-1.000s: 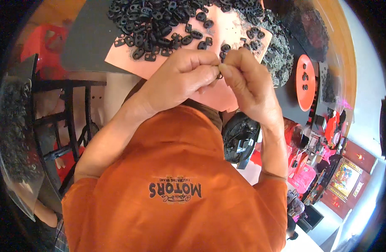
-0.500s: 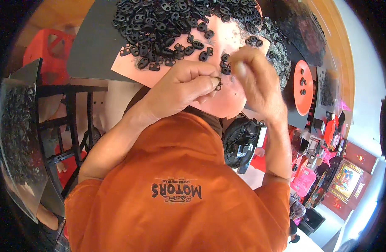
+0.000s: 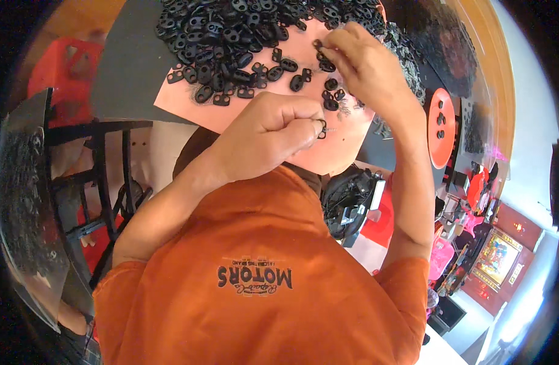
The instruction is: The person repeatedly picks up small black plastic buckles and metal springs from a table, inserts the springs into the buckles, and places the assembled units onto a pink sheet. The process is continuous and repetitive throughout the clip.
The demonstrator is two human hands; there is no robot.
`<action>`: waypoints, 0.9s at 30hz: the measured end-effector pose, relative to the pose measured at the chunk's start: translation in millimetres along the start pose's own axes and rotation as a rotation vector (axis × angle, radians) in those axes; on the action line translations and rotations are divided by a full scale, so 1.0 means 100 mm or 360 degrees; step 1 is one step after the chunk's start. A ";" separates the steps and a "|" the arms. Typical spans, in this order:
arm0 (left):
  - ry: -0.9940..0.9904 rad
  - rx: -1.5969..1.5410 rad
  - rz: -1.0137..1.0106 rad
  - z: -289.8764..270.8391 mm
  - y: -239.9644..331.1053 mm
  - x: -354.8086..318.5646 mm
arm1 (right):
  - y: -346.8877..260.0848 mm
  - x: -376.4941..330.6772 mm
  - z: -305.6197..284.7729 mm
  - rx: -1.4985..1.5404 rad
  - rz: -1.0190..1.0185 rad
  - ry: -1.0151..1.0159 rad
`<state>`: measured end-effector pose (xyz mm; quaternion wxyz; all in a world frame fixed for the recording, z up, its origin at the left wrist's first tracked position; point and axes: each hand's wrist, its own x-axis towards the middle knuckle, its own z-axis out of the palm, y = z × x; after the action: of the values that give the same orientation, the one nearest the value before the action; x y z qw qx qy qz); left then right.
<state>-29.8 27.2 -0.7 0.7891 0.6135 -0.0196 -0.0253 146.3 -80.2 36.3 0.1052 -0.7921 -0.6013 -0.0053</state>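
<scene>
The left hand (image 3: pixel 273 131), at the frame's centre, pinches a small black plastic toggle part (image 3: pixel 321 128) to keep it ready. The right hand (image 3: pixel 358 64), upper right, pinches another black piece (image 3: pixel 318 44) from the heap of black plastic pieces (image 3: pixel 231 30) on the pink sheet (image 3: pixel 279 91) covering the worktop.

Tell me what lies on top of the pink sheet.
A heap of small black plastic parts covers the pink sheet. The right hand hides some; the left hand pinches one.
</scene>
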 end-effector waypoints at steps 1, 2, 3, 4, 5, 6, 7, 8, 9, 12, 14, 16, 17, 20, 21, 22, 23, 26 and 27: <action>0.0013 0.0021 0.0015 0.00 0.00 0.00 | 0.04 -0.02 -0.01 0.0049 -0.0006 0.0055; 0.0025 0.0043 0.0030 0.00 0.00 0.01 | 0.08 -0.04 -0.02 0.0099 -0.0012 0.0110; 0.0038 0.0066 0.0047 0.00 0.00 0.00 | 0.10 -0.06 -0.02 0.0108 0.0014 0.0107; 0.0032 0.0061 0.0059 -0.01 0.00 0.00 | 0.12 -0.07 -0.01 0.0118 0.0040 0.0104; 0.0026 0.0055 0.0071 -0.02 0.00 0.00 | 0.14 -0.09 0.00 0.0128 0.0065 0.0101; 0.0023 0.0054 0.0086 -0.02 0.00 0.00 | 0.16 -0.09 0.00 0.0138 0.0085 0.0101; 0.0024 0.0055 0.0080 -0.02 -0.01 0.00 | 0.14 -0.11 0.00 0.0181 0.0038 0.0044; 0.0026 0.0057 0.0074 -0.01 -0.03 -0.01 | 0.11 -0.13 0.00 0.0224 -0.0009 -0.0014; 0.0027 0.0059 0.0071 -0.01 -0.03 0.00 | 0.09 -0.13 -0.02 0.0264 -0.0058 -0.0070; -0.0005 -0.0003 0.0032 0.01 -0.04 0.00 | 0.12 -0.11 -0.01 0.0398 0.0010 -0.0003; 0.0002 0.0101 0.0070 -0.02 -0.01 0.02 | 0.24 0.01 0.01 0.0141 0.0008 0.0182; 0.0043 0.0095 0.0107 0.01 -0.01 0.03 | 0.30 0.13 0.07 -0.0060 0.0088 0.0251; 0.0084 0.0041 0.0130 0.05 -0.03 0.03 | 0.29 0.18 0.11 -0.0189 0.0179 0.0191; 0.0070 0.0070 0.0091 0.02 -0.02 0.02 | 0.15 0.20 0.11 0.0003 0.0029 0.0151; 0.0039 0.0105 0.0058 0.00 -0.02 0.02 | 0.09 0.17 0.05 0.0069 -0.0033 0.0060; 0.0040 0.0107 0.0059 0.00 -0.02 0.02 | 0.09 0.15 0.03 0.0119 -0.0030 0.0067; 0.0040 0.0110 0.0060 -0.01 -0.02 0.01 | 0.11 0.13 0.02 0.0169 -0.0027 0.0074; 0.0019 0.0123 0.0079 0.00 -0.01 0.03 | 0.24 0.03 -0.03 0.0190 0.0018 0.0140; 0.0016 0.0134 0.0084 0.00 -0.01 0.03 | 0.25 0.00 -0.04 0.0183 0.0063 0.0136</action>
<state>-27.3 27.1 -1.9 0.7630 0.6455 -0.0330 -0.0006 170.7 -86.9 36.2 0.1764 -0.7954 -0.5798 -0.0024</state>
